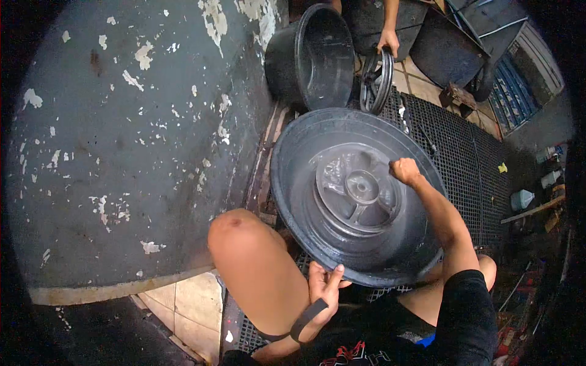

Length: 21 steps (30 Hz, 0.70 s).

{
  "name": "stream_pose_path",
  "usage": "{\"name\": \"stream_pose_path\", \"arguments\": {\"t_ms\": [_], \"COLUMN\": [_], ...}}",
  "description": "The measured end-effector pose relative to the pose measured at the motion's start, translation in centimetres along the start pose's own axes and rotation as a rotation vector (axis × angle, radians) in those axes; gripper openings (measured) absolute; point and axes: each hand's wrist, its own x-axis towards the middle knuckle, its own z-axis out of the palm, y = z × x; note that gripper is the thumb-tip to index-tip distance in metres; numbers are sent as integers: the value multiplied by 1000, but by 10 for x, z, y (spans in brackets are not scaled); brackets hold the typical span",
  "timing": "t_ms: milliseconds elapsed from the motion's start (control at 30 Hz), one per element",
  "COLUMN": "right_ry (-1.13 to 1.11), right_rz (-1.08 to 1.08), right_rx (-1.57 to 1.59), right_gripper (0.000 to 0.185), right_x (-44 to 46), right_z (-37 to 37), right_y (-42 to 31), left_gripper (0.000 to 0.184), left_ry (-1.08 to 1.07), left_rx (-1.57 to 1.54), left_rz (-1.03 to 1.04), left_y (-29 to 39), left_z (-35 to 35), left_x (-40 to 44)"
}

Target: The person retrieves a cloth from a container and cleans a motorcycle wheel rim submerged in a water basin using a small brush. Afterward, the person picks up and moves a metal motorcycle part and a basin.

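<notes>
A wide black basin [293, 229] sits tilted between my knees, its inside wet. In it lies a spoked metal wheel [364, 186] with a round hub at its centre. My left hand [326, 287] grips the basin's near rim, thumb on top, and a dark band circles that wrist. Over the right side of the basin, close to the wheel's edge, my right hand [405, 171] is closed in a fist. Whatever it may hold is hidden by the fingers.
Another person's hand [389, 43] holds a second wheel [376, 82] upright beside a deep black tub [299, 61]. A large grey wall with peeling paint [140, 146] rises at left. Black grid matting [452, 140] covers the floor; bottles [522, 199] stand at far right.
</notes>
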Motion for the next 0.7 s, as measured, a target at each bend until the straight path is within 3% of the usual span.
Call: {"name": "stream_pose_path", "arguments": {"t_ms": [267, 600, 700], "right_ry": [91, 118, 150], "right_rz": [37, -395, -420], "right_rx": [55, -63, -26], "right_gripper": [20, 13, 12], "right_x": [34, 26, 16], "right_z": [-20, -56, -58], "right_y": [-45, -83, -73], "left_gripper": [28, 29, 28], "left_ry": [-22, -4, 0], "left_rx": [17, 14, 10], "left_rz": [23, 2, -8], "left_y": [2, 4, 4], "left_z": [1, 2, 1], "left_x": [0, -1, -1]}}
